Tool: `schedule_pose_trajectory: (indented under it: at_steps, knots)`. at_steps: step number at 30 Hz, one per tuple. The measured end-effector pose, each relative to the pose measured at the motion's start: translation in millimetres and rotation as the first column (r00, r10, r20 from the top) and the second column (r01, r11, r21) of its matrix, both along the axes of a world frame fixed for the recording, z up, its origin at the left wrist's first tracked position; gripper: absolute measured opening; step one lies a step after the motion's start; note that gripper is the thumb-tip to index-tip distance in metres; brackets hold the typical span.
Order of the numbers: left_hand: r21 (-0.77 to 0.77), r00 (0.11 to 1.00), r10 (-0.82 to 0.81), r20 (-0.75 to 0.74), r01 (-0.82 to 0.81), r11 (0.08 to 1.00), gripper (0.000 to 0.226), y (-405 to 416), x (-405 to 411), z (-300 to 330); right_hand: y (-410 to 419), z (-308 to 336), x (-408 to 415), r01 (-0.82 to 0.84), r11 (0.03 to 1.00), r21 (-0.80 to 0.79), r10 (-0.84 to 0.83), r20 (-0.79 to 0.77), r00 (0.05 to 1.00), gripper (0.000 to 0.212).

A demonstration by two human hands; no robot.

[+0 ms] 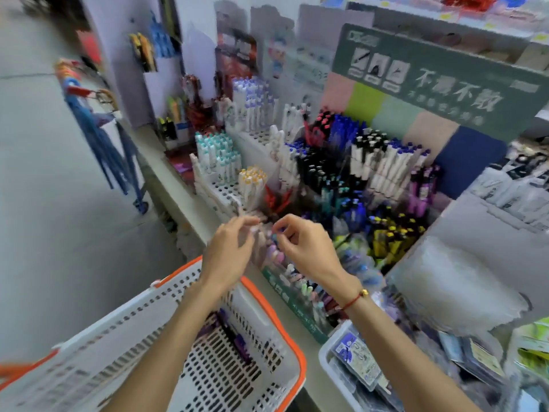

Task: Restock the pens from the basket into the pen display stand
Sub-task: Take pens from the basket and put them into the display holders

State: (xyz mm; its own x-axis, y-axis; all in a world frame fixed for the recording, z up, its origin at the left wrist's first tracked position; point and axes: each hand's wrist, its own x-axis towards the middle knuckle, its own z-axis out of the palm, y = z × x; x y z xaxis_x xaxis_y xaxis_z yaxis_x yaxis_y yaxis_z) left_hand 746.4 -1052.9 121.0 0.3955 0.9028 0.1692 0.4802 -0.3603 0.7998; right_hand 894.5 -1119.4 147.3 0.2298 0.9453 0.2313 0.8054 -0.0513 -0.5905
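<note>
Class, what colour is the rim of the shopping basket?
Orange, on a white basket; seen in the head view.

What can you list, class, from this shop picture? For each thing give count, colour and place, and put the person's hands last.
Basket: one, white with orange rim, bottom left, below the forearms.
Purple pens: a few, lying inside the basket.
Pen display stand: one, white perforated tiers, centre, packed with pens of many colours.
Green sign: one, above the stand.
Clear box: one, holding packets, bottom right.
Bracelet: one, red, right wrist.
Left hand: at the stand's front edge, holding pale pens.
Right hand: beside it, pinching a pen top.
</note>
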Motion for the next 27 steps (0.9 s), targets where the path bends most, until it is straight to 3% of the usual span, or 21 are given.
schedule_pose_trajectory:
  at_steps: [3,7,13,15,17,20,22,24,27]
  knots:
    - [-0.128,0.984,0.122,-0.133,-0.139,0.982,0.026,-0.8,-47.3,-31.2,19.6,-33.7,-33.4,-0.152,0.944,-0.293,0.163,0.013,0.987,0.015]
    - [-0.288,0.937,0.239,-0.254,-0.31,0.906,0.028,-12.7,-113.0,-83.7,32.4,-92.2,-78.5,-0.314,0.781,-0.539,0.339,-0.057,0.939,0.021]
    - [-0.444,0.84,0.311,-0.444,-0.508,0.738,0.032,-48.4,-196.8,-170.8,35.5,-188.5,-126.7,-0.412,0.588,-0.697,0.436,-0.156,0.886,0.022]
    - [-0.492,0.807,0.283,-0.519,-0.552,0.673,0.035,-63.8,-215.2,-198.7,35.7,-221.9,-137.0,-0.389,0.564,-0.728,0.462,-0.113,0.88,0.015]
    - [-0.513,0.795,0.262,-0.547,-0.565,0.646,0.04,-74.6,-225.3,-223.4,38.3,-250.4,-142.9,-0.323,0.577,-0.75,0.429,-0.058,0.901,0.024]
    - [-0.484,0.807,0.245,-0.538,-0.533,0.694,0.045,-70.7,-221.8,-251.9,38.6,-287.5,-145.7,-0.147,0.506,-0.85,0.331,0.034,0.943,0.029]
    - [-0.44,0.821,0.198,-0.536,-0.472,0.764,0.052,-58.1,-208.3,-267.2,33.3,-313.5,-143.3,0.007,0.459,-0.888,0.327,0.177,0.928,0.039]
    - [-0.392,0.843,0.101,-0.529,-0.348,0.851,0.062,-45.1,-188.4,-276.3,30.1,-332.5,-141.8,0.17,0.482,-0.859,0.314,0.351,0.882,0.058]
    - [-0.296,0.783,-0.085,-0.616,-0.13,0.946,0.076,-29.0,-158.0,-294.8,32.8,-344.6,-143.1,0.295,0.503,-0.812,0.31,0.488,0.816,0.058]
